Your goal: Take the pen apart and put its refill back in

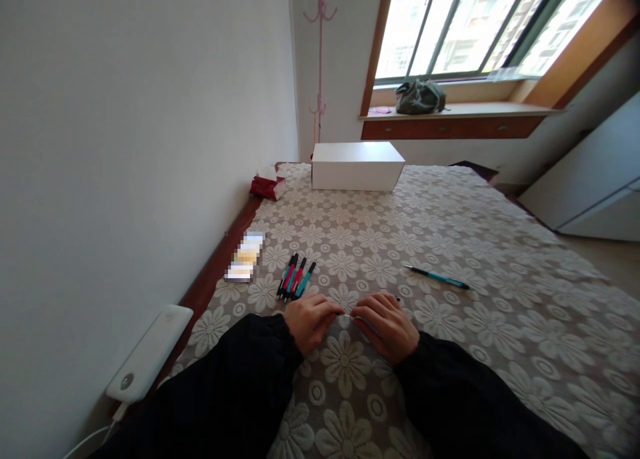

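Close together above the tablecloth, my left hand point(311, 317) and my right hand point(383, 320) both have their fingers pinched. A thin pale pen part point(347, 315) spans the small gap between the fingertips, with a dark bit at the left fingers. Most of it is hidden by the hands. Past the right knuckles shows a small dark tip point(398, 298); whether it belongs to the same piece I cannot tell. Just beyond my left hand lies a group of several teal, red and black pens point(295, 279). One teal-and-black pen point(437, 277) lies apart on the right.
A white box point(355, 169) stands at the far end of the flowered tablecloth point(345, 362). Along the left edge are a red tissue pack point(268, 185), a blurred-out flat item point(245, 257) and a white device point(150, 352) with a cable. The wall rises close on the left.
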A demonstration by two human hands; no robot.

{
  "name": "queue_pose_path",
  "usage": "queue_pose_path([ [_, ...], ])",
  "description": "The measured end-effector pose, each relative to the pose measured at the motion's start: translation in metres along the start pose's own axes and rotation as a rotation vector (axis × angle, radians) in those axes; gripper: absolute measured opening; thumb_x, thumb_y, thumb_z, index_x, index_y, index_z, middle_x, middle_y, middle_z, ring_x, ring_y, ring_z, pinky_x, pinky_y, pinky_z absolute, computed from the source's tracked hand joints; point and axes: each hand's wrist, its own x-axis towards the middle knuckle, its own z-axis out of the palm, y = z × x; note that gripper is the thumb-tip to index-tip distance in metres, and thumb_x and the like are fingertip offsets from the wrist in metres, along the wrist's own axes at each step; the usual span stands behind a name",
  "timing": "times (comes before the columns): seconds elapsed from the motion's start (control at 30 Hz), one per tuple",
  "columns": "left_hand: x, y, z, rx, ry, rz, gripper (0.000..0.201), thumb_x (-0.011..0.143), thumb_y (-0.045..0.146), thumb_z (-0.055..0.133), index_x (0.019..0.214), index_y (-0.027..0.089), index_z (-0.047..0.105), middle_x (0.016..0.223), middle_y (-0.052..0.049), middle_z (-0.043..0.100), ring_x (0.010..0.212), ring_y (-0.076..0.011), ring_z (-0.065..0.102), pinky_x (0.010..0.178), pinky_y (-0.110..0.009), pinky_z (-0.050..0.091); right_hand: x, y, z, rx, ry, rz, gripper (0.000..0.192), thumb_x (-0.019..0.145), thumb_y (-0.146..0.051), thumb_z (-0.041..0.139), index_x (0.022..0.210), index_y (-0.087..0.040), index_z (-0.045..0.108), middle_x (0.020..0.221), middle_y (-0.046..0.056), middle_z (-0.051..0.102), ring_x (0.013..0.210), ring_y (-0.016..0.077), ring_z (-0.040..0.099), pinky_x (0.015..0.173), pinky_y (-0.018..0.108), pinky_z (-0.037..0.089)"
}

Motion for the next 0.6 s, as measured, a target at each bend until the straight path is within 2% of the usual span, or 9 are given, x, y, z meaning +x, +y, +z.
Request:
queue_pose_path([
  [0.07,0.0000,0.0000,0.0001,-0.002,-0.017,0.018,0.026,0.100,0.024,0.050,0.116,0.025,0.070,0.104,-0.005,0.073,0.098,-0.0196,0.065,0.089,-0.034,0.054,0.0002,0.0014,0.0008,-0.017,0.008,0.011,0.017,0.100,-0.022,0.052,0.093,-0.022,0.068,0.087,0.004,0.069,0.085,0.0195,0.059,0.083,0.035,0.041],
  [0.17,0.0003,0.0000,0.0004,-0.005,-0.013,0.023,0.028,0.099,0.021,0.050,0.120,0.025,0.069,0.106,-0.005,0.073,0.099,-0.0201,0.065,0.090,-0.034,0.054,-0.0002,0.0028,0.0007,-0.021,0.005,0.017,0.020,0.099,-0.018,0.049,0.097,-0.022,0.069,0.085,0.004,0.068,0.083,0.0195,0.058,0.080,0.034,0.040],
  [0.3,0.0006,0.0000,0.0003,-0.019,0.001,0.014,0.029,0.097,0.017,0.051,0.120,0.026,0.067,0.108,-0.004,0.073,0.101,-0.0204,0.065,0.090,-0.034,0.054,-0.0019,0.0038,0.0002,-0.015,-0.012,0.025,0.026,0.097,-0.013,0.046,0.105,-0.023,0.069,0.089,0.004,0.069,0.086,0.0206,0.058,0.081,0.036,0.039],
  [0.6,-0.0011,0.0043,-0.0023,-0.055,0.012,0.036,0.028,0.096,0.017,0.051,0.117,0.024,0.068,0.108,-0.005,0.073,0.099,-0.0200,0.065,0.089,-0.033,0.054,-0.0012,0.0048,-0.0006,0.009,0.011,0.069,0.025,0.100,-0.013,0.043,0.098,-0.022,0.066,0.089,0.004,0.069,0.085,0.0196,0.060,0.081,0.035,0.040],
])
